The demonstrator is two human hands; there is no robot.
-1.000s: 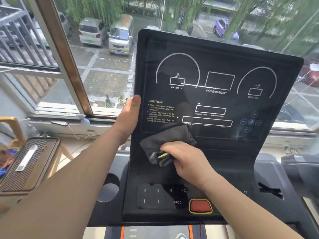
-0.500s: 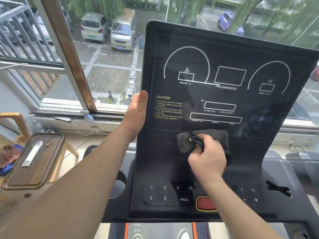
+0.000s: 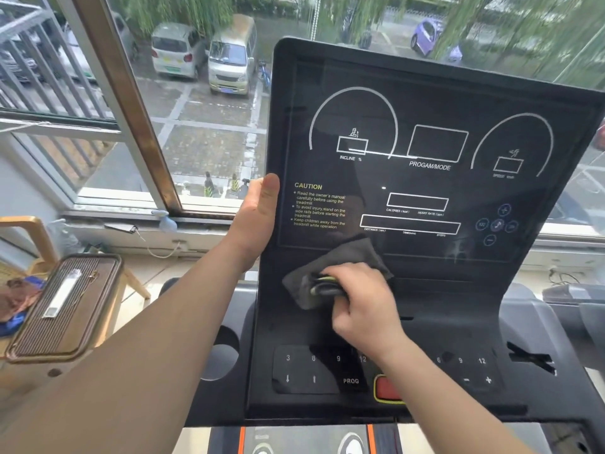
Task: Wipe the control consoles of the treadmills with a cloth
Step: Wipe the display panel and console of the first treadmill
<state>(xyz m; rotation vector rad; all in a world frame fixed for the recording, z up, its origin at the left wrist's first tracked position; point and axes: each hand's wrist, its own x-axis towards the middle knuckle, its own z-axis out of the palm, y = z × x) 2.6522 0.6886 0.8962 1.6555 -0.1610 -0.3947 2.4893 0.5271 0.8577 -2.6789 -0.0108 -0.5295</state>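
A black treadmill console (image 3: 435, 103) with white dial outlines and a yellow CAUTION label stands upright in front of me. My left hand (image 3: 257, 213) grips its left edge, thumb on the face. My right hand (image 3: 361, 301) presses a dark grey cloth (image 3: 343, 257) against the lower part of the panel, below the readout boxes. The cloth bunches under my fingers, with a yellow-green trim showing. Below lies the button deck (image 3: 304, 371) with numbers, PROG and a red stop button (image 3: 384, 388), partly hidden by my right wrist.
A window with a brown frame (image 3: 131, 103) is at the left, looking onto parked cars. A brown ribbed case (image 3: 62, 306) lies on a wooden stool at lower left. A cup holder (image 3: 222, 358) sits left of the deck. Another treadmill's grey part (image 3: 573, 296) shows at the right.
My right hand has swept the cloth to the left along the lower panel, back from its position further right half a second ago. My left hand keeps its grip on the console edge.
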